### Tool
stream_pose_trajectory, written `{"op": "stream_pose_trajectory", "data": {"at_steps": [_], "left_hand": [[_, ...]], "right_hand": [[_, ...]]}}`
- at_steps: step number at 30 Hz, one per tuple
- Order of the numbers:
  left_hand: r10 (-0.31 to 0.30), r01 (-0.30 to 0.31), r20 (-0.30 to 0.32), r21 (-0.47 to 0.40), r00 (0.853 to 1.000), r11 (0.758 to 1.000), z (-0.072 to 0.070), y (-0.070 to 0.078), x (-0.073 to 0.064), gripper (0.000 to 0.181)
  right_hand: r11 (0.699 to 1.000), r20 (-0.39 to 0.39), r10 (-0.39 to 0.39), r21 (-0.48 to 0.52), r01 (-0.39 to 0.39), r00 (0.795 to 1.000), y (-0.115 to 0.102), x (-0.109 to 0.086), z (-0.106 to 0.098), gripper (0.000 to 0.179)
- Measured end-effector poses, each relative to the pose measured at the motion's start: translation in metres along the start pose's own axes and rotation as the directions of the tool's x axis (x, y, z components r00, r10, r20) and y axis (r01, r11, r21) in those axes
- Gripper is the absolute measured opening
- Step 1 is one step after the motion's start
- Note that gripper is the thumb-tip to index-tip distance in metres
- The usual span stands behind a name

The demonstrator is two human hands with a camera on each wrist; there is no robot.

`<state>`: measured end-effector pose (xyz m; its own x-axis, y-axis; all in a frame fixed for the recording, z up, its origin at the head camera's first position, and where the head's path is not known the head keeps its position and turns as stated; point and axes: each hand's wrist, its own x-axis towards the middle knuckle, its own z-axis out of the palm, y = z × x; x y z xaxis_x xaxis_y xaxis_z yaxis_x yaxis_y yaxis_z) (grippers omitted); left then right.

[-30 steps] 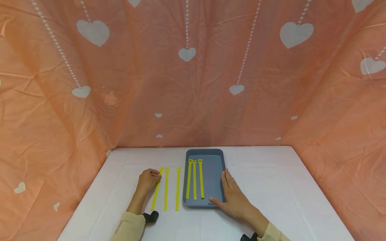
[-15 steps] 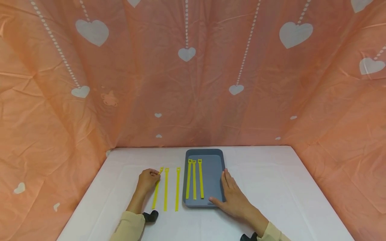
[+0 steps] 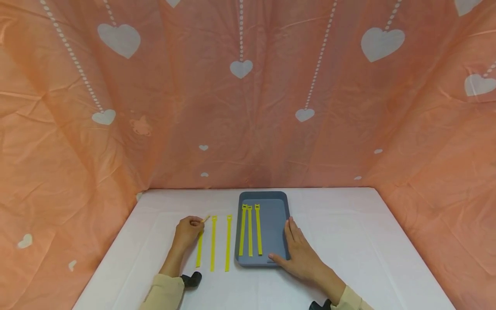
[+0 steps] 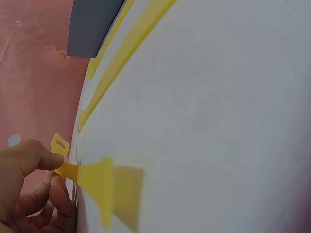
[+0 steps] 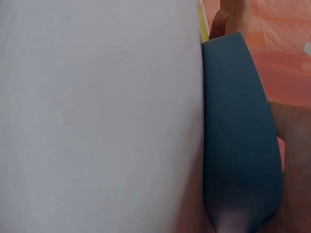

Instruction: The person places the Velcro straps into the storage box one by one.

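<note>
My left hand pinches a yellow cable strap between thumb and fingers just below its slotted head. In the left wrist view the strap stands raised off the white table, its head poking out above the thumb. To its right lie two more yellow cable straps, flat and side by side. Three yellow straps rest in the left half of a grey-blue tray. My right hand lies against the tray's near right corner, fingers straight along the side and thumb at the near rim.
Peach-coloured curtain with white hearts hangs behind and at both sides of the white table. Black wrist mounts sit by both cuffs.
The left hand has drawn slightly left and tilted the strap, lifting its head so it now points up and right. The right hand and tray have stayed in place.
</note>
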<state>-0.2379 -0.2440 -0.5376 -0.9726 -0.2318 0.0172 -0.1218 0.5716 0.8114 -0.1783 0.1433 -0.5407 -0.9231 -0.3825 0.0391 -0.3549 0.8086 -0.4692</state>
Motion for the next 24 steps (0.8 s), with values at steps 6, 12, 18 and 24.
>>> {"op": "stream_pose_trajectory", "data": {"at_steps": [6,12,18,24], "left_hand": [[0.015,-0.015,-0.030,0.020,0.999,1.000,0.000,0.000,0.000,0.020],[0.003,-0.003,-0.009,-0.008,1.000,1.000,-0.003,0.002,-0.002,0.022],[-0.012,0.012,0.007,-0.020,1.000,1.000,-0.008,0.003,-0.004,0.024],[-0.022,0.023,0.003,-0.027,1.000,0.999,-0.014,0.007,-0.006,0.026]], "right_hand": [[1.000,-0.005,0.001,0.001,-0.001,1.000,0.001,0.000,0.001,0.120],[1.000,-0.008,0.001,0.001,-0.001,1.000,0.002,0.000,0.002,0.120],[1.000,-0.012,-0.001,0.001,0.001,1.000,0.001,0.000,0.001,0.120],[1.000,-0.020,0.002,-0.004,-0.003,1.000,0.001,0.000,0.000,0.120]]}}
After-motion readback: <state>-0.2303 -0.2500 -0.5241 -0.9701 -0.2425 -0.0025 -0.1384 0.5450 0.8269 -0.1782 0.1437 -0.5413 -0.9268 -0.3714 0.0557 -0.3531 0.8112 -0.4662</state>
